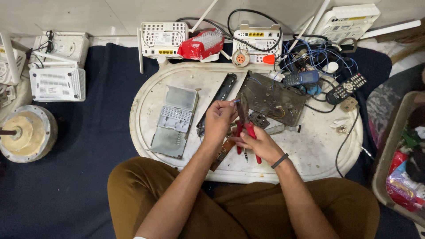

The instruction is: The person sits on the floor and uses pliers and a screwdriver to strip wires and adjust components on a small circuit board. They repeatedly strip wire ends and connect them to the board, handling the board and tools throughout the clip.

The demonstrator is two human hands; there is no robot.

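My right hand [260, 144] grips red-handled pliers [246, 128], jaws pointing up toward my left hand. My left hand [218, 120] pinches a small grey part [236, 101] at its fingertips, just beside the plier jaws. Both hands hover over a white oval tray [150, 88]. Below them lie a brown circuit board strip [220, 156] and a dark metal chassis plate [272, 97]. An open grey plastic case [174, 120] lies left of my left hand.
Several white routers [163, 39] and cables sit along the wall behind the tray. A remote control [346, 88] and small phone [301, 79] rest at the tray's right. A round motor [26, 132] lies far left on dark blue cloth. A bin [398, 146] stands at right.
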